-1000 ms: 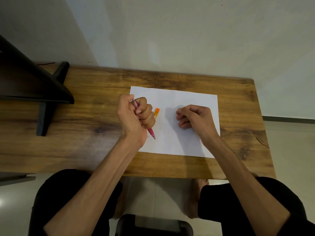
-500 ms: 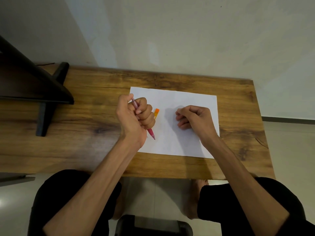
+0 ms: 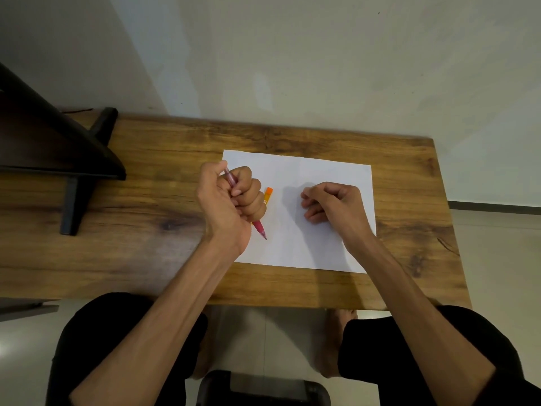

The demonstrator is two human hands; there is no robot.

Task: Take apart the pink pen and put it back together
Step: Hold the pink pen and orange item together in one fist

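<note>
Far left edge of the worktop (image 3: 146, 259): a dark stand (image 3: 73, 159) with a black foot sits on the wood, well apart from the work area.

Left hand (image 3: 227, 200): closed in a fist round the pink pen (image 3: 259, 227), all fingers curled over the barrel, thumb up near the top end. The pen runs diagonally through the fist; the writing tip points toward the near edge and sits over the left part of the white paper (image 3: 307, 247). The top end shows just by the thumb. Pen appears whole; no loose parts seen.

Just right of the fist, an orange object (image 3: 268, 194) lies on the paper, partly hidden by the knuckles. Cannot tell what it is.

Right hand (image 3: 333, 206): on the paper toward its right half, fingers curled under. Nothing visible in it; whether the fingertips hide some small piece cannot be told.

Judgement: disassembly not yet begun, or reassembly already finished; the frame does not settle which. If taking apart is next, the full fist covers too much barrel. Better to slide the left grip toward the top end, bring the right hand over to pinch the tip section, and twist the two against each other. Keep the work over the paper so a spring or refill drops where it can be found.
</note>
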